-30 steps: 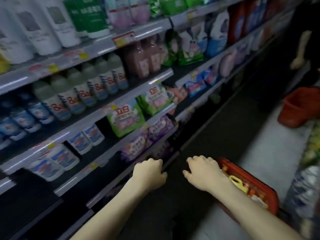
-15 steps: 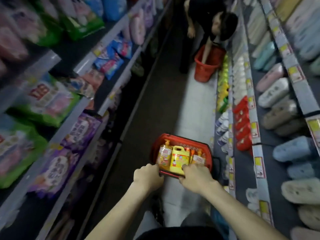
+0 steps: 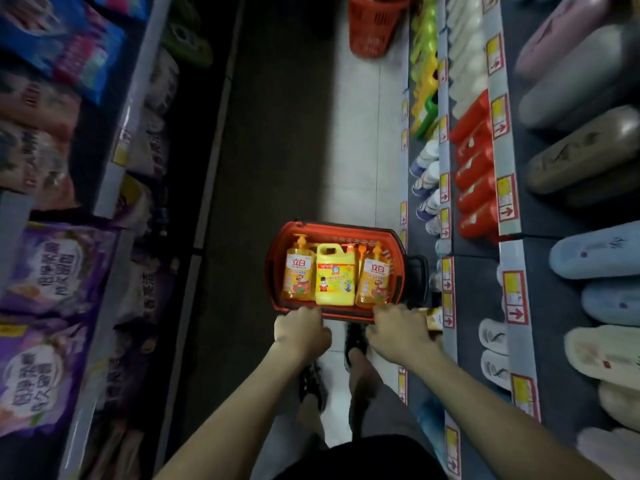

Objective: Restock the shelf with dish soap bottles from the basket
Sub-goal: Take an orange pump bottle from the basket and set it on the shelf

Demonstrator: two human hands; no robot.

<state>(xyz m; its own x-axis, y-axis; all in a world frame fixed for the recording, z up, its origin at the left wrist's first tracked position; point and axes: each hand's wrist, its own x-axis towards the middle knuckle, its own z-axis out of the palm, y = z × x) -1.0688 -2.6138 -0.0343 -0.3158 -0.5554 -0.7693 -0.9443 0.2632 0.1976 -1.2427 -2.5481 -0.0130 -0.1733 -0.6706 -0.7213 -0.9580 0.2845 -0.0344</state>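
Swung downward since half a second ago: view now almost straight above red plastic basket (image 3: 276, 271), centre of frame. Far end of aisle cut off at top edge, leaving only second red basket (image 3: 372, 29) there. Hands unmoved on near rim.

Left hand (image 3: 300, 332): knuckles up, fingers curled over near rim, lower left corner of basket. Right hand (image 3: 398, 329): same curl over near rim, lower right corner. Nothing else held.

Pale tiled floor (image 3: 360, 150) up middle of frame, dark strip along its left. Shelving both sides:
- purple printed packets (image 3: 48, 268) at lower left
- pale foam slippers (image 3: 595, 254) on grey shelf at right
- red plastic bottles (image 3: 474, 188) right of centre
- yellow-and-red price tags (image 3: 515, 296) along shelf edges

Black shoes (image 3: 355, 341) just below basket, between forearms.

Inside basket, three in a row, side by side: orange plastic pump bottle (image 3: 298, 277) at left, yellow handled plastic jug (image 3: 335, 282) in middle, second orange pump bottle (image 3: 374, 280) at right. Labels toward camera. Long axes top-to-bottom of frame, pumps and cap toward upper edge, bases toward hands. Lying flat or leaning back: cannot tell.
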